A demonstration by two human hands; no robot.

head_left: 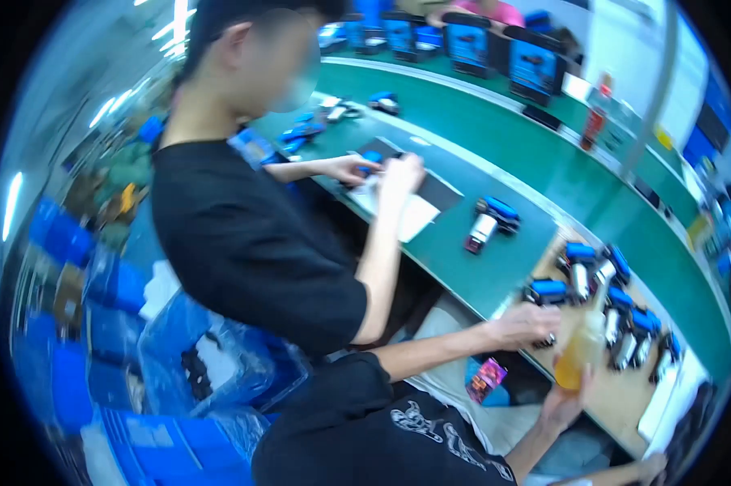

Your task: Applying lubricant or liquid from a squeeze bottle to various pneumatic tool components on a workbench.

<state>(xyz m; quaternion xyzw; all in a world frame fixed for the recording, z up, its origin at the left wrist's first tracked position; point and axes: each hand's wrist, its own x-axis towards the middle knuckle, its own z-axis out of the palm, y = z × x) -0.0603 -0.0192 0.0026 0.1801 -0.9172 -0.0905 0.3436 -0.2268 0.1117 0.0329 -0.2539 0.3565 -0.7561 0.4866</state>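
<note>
My left hand (526, 326) is closed, fingers together, at the near edge of a light wooden board. Below its fingers a small dark, shiny bit shows, too blurred to name. My right hand (566, 398) grips a clear squeeze bottle (578, 364) of yellow liquid from below, its narrow nozzle pointing up. Just beyond both hands, several blue-and-silver cylinder-shaped devices (624, 352) lie clustered on the wooden board (616, 397). One blue-topped device (550, 292) lies right behind my left hand.
To my left a co-worker in black (252, 235) handles a blue part over a white sheet (414, 217). Another device pair (491, 223) rests on the green bench (463, 267). A person's hand (653, 467) shows at lower right. Blue bins (171, 445) stand at left; a red bottle (597, 113) stands farther back.
</note>
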